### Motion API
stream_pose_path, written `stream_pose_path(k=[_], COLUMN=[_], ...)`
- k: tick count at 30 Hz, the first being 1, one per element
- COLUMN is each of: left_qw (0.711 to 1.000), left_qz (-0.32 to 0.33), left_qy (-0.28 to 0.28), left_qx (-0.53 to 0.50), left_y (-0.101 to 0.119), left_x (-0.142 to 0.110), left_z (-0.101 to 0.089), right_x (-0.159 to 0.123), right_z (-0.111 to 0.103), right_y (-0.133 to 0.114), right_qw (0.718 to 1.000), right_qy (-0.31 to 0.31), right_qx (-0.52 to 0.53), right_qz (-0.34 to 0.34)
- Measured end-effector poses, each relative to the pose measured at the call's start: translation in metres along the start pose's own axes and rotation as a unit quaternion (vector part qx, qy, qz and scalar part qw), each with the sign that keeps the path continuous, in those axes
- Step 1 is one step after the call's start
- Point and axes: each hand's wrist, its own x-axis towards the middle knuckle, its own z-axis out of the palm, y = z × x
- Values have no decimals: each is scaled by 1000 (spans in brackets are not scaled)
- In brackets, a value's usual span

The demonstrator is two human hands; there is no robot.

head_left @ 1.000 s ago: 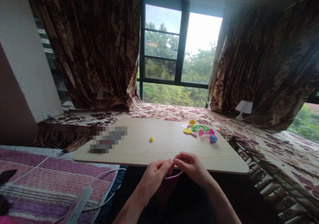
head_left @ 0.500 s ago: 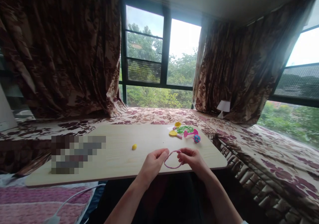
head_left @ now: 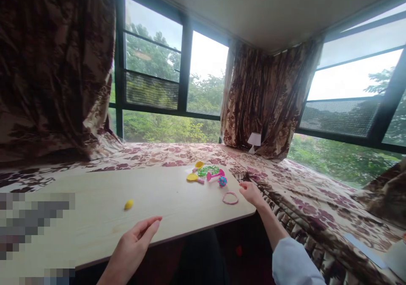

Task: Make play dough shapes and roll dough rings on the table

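A thin pink ring [head_left: 235, 202] lies flat near the right end of the pale wooden table [head_left: 171, 209]. Just right of it, apart from it, is my right hand [head_left: 253, 193], its fingers loosely bent and holding nothing visible. My left hand [head_left: 135, 240] hovers over the table's near edge, fingers stretched out and thumb a little apart, with nothing in it. Ahead of that hand sits a small yellow object [head_left: 128, 204]. Beyond the ring are a blue-and-pink knobbly ball [head_left: 222, 181], a pink dumbbell-shaped toy [head_left: 215, 174] and a green tangle of links [head_left: 208, 171].
Two yellow spoon-like pieces with pink handles, one nearer [head_left: 192, 177] and one farther [head_left: 199, 165], lie beside the green tangle. A white lamp [head_left: 254, 141] stands on the flower-patterned cover [head_left: 275, 171] behind. The table's left part is pixelated.
The pink ring, held between both hands before, now lies on the table. My hands have let go and moved apart. The view has swung to the right.
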Motion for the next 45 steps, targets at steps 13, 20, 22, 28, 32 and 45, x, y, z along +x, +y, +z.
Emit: stream_pose_path(k=[13, 20, 22, 28, 32, 45], left_qw=[996, 986, 977, 961, 944, 965], left_qz=[55, 155, 205, 188, 93, 52], left_qy=[29, -30, -47, -196, -280, -220], left_qx=[69, 48, 45, -43, -147, -133], left_y=[1, 46, 56, 83, 87, 93], left_x=[1, -6, -13, -43, -57, -62], left_z=[2, 36, 40, 24, 12, 12], right_x=[-35, -55, -72, -111, -119, -125], right_z=[23, 11, 5, -15, -17, -9], right_y=[-28, -57, -78, -137, -149, -157], right_qw=[980, 969, 961, 922, 914, 898], right_qy=[-45, -76, -107, -202, -222, -243], right_qx=[-128, -93, -30, 139, 177, 200], right_qz=[-146, -218, -251, -301, -289, -308])
